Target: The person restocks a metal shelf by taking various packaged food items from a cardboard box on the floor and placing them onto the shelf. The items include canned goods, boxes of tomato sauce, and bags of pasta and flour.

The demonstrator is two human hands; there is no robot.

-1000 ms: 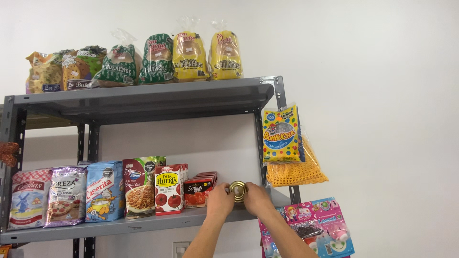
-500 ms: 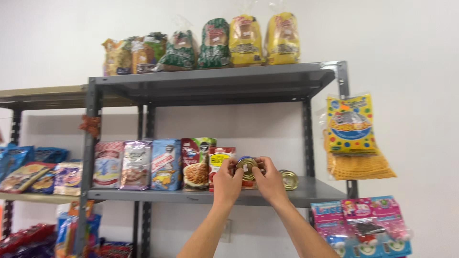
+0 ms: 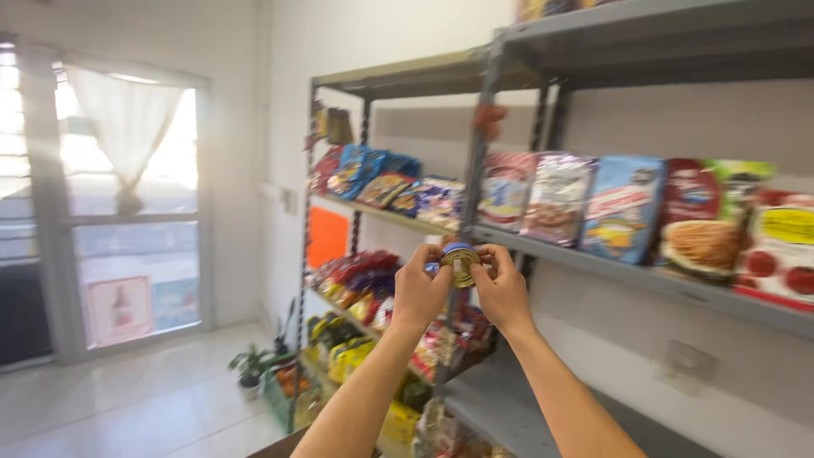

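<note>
While raised before the grey metal shelf, left hand and right hand together grip a small round gold-topped tin.

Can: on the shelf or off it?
Off. The can is held in the air between the left hand and right hand, in front of the shelf, touching nothing else.

We've got two grey metal shelving units here. The near shelf, right side of the frame, has snack bags standing in a row on it. The far unit, centre frame, holds blue packets up top and red and yellow bags lower down.
</note>
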